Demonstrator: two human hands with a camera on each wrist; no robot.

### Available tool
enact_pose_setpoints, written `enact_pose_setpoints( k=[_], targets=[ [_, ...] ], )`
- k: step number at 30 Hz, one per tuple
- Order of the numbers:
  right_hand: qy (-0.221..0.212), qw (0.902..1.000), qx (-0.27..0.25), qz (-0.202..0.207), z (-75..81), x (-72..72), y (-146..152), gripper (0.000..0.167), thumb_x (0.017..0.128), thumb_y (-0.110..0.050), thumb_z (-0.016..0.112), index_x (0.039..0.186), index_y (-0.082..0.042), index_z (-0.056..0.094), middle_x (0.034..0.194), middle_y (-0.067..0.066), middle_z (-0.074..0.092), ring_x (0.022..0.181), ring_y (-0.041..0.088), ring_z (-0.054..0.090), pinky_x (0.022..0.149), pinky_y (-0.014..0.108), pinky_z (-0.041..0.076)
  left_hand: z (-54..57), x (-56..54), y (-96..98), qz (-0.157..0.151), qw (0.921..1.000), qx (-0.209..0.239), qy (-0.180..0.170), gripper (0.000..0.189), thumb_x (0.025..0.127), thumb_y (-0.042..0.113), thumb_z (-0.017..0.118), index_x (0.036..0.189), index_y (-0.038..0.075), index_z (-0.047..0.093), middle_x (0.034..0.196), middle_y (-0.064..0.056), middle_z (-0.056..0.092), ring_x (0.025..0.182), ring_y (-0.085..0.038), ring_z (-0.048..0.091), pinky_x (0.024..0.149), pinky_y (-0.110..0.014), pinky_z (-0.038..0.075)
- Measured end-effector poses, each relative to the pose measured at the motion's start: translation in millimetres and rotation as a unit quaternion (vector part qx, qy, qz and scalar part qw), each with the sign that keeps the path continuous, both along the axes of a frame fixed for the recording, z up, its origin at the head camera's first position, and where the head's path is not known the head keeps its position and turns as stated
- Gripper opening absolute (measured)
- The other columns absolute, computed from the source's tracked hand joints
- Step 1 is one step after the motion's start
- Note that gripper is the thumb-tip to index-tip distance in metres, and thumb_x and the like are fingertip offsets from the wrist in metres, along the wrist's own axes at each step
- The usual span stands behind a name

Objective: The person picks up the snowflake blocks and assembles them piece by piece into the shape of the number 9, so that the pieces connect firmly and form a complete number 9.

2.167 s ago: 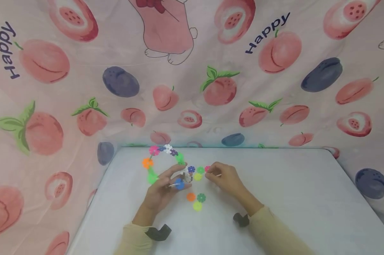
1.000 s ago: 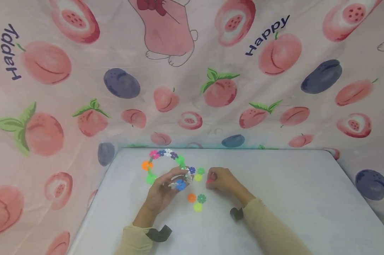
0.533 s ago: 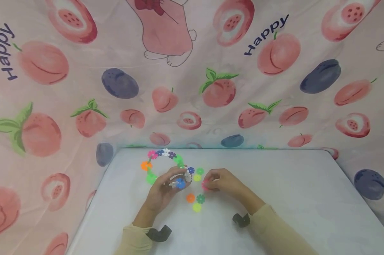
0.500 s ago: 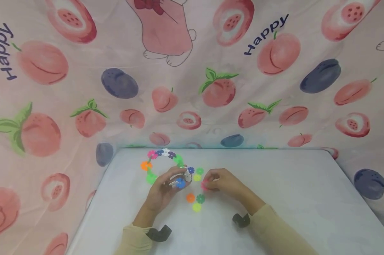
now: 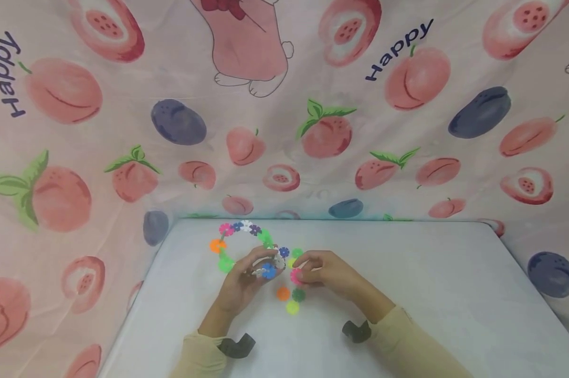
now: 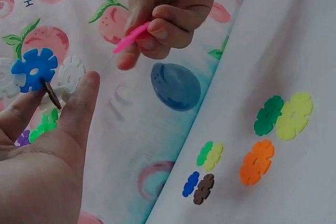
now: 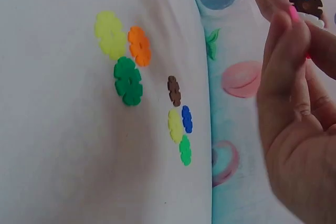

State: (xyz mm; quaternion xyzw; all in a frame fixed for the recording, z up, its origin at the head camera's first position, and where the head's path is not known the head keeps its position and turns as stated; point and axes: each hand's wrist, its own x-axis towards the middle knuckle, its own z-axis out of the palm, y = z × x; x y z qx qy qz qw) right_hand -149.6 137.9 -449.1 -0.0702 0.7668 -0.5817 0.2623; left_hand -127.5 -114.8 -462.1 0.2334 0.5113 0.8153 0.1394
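Observation:
My left hand (image 5: 239, 287) holds a curved chain of interlocking flower-shaped discs that arcs away above the table. A blue disc (image 6: 34, 70) and white discs (image 6: 71, 72) show at its near end, with a brown disc (image 6: 51, 94) edge-on. Farther along are an orange disc (image 5: 217, 245) and a pink one (image 5: 227, 229). Between thumb and fingers, my right hand (image 5: 330, 270) pinches a loose pink disc (image 6: 130, 37). It is just right of the chain's near end, with a gap between them in the left wrist view.
Loose discs lie flat on the white table (image 5: 431, 294): orange (image 5: 283, 293), dark green (image 5: 298, 295) and yellow (image 5: 292, 307) nearer me. Behind them are blue (image 5: 283, 252), light green (image 5: 297, 253), another yellow (image 7: 175, 125) and brown (image 7: 174, 91). A fruit-print cloth (image 5: 284, 115) hangs behind.
My right hand has picked the pink disc up from the far group, drawn it back and brought it left toward the chain. The left hand has stayed nearly still.

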Motion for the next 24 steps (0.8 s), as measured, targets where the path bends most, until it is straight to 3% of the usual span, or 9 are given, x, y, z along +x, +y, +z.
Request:
enact_pose_setpoints(
  k=[5,10,13,18,24],
  targets=[
    [-0.002,0.9999,-0.013,-0.004,4.3,2.0,-2.7,0.023,0.091,-0.025,0.077,0.107,-0.009,0.071,0.092,0.007,0.075,0.09,0.028,0.07,0.087,0.04,0.06,1.2,0.4,0.6,0.005,0.9999,-0.015,0.005,0.051,0.109,0.025,0.026,0.138,-0.008,0.053,0.138,-0.007,0.053,0.127,-0.019,0.055,0.11,-0.045,0.049],
    [-0.016,0.9977,-0.065,0.01,5.1,3.6,-3.5,0.02,0.092,-0.018,0.075,0.105,-0.004,0.07,0.091,0.007,0.071,0.088,0.023,0.072,0.084,0.033,0.061,-1.1,-0.6,1.2,-0.005,0.9991,-0.026,0.034,0.053,0.108,0.023,0.021,0.14,-0.01,0.047,0.133,-0.004,0.055,0.126,-0.021,0.057,0.11,-0.042,0.047],
    [-0.03,0.9959,-0.085,0.011,5.9,4.5,-4.2,0.02,0.093,-0.015,0.074,0.107,-0.001,0.069,0.09,0.007,0.07,0.086,0.022,0.073,0.082,0.032,0.062,-0.9,-0.1,2.3,-0.008,0.9988,-0.031,0.036,0.052,0.108,0.024,0.021,0.14,-0.005,0.05,0.134,-0.004,0.053,0.127,-0.02,0.056,0.109,-0.041,0.047],
    [-0.042,0.9949,-0.092,0.006,8.1,5.1,-5.1,0.022,0.093,-0.015,0.074,0.109,-0.001,0.068,0.092,0.01,0.074,0.083,0.021,0.073,0.078,0.029,0.062,-0.1,0.4,3.2,-0.007,0.9986,-0.039,0.035,0.05,0.107,0.024,0.022,0.139,0.003,0.054,0.136,-0.002,0.053,0.128,-0.019,0.055,0.107,-0.042,0.046],
    [-0.045,0.9947,-0.092,0.004,9.6,5.9,-5.2,0.02,0.094,-0.016,0.073,0.106,-0.002,0.066,0.09,0.011,0.074,0.08,0.022,0.073,0.076,0.027,0.061,2.7,2.0,4.0,-0.005,0.9984,-0.044,0.036,0.05,0.107,0.024,0.022,0.138,0.003,0.055,0.138,-0.001,0.052,0.13,-0.019,0.053,0.109,-0.046,0.044]
  ],
)
